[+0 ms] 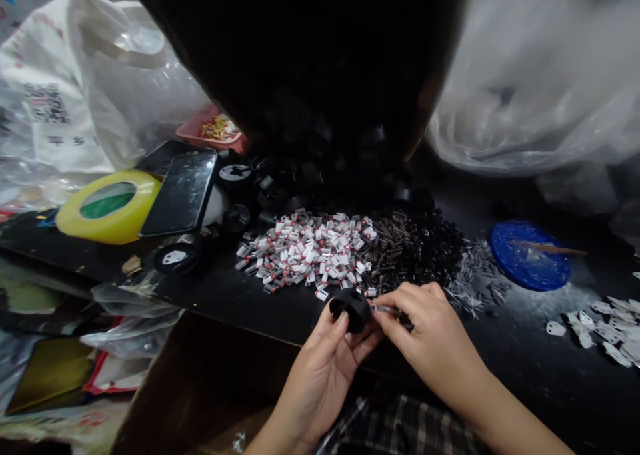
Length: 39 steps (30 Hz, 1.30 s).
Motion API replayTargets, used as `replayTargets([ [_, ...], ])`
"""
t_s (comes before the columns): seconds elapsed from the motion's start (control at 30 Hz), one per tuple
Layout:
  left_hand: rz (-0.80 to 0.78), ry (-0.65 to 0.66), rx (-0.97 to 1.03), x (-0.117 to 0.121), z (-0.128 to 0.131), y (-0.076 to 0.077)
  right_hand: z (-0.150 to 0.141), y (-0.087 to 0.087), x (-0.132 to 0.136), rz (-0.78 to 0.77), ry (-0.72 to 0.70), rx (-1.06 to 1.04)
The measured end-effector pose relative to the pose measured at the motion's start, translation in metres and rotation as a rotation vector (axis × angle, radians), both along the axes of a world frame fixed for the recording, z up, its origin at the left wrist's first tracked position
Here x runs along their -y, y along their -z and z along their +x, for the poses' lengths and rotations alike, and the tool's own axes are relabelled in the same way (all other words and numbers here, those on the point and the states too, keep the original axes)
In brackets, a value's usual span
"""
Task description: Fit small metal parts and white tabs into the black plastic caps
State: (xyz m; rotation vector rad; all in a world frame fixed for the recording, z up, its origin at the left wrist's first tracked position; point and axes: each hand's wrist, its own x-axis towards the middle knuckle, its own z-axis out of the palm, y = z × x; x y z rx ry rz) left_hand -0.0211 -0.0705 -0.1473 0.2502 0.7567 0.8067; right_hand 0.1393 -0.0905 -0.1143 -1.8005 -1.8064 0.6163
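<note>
My left hand (325, 361) grips a round black plastic part (351, 307) between thumb and fingers at the near edge of the dark table (525, 355). My right hand (425, 328) is closed in a pinch on a small thin piece (387, 308), held right against that black part. Just beyond the hands lies a heap of small white and red pieces (310, 248), then a pile of dark springs (390, 241) and small black bits (435, 241).
More black round parts (300, 175) spill from a big dark bag (310, 61). At left: a yellow tape roll (107, 205), a phone (180, 191), a white sack (75, 75). At right: a blue lid (530, 255), white flat pieces (605, 328), clear plastic bags (540, 75).
</note>
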Motion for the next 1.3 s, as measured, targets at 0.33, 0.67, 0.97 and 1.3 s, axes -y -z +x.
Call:
replayTargets([
  [0.33,0.157,-0.135,-0.105,-0.017,0.015,0.005,0.004,0.007,-0.039,0.057,-0.080,0.547],
  [0.67,-0.027,-0.134,0.091,-0.020,0.043,-0.004,0.022,0.009,-0.007,-0.011,0.286,-0.171],
  [0.97,-0.051,-0.113,0.137,-0.019,0.056,-0.004,0.034,0.007,0.002,-0.049,0.277,-0.254],
  [1.3,-0.028,-0.151,0.098,-0.018,0.061,-0.001,0.036,0.011,0.005,0.141,0.242,0.037],
])
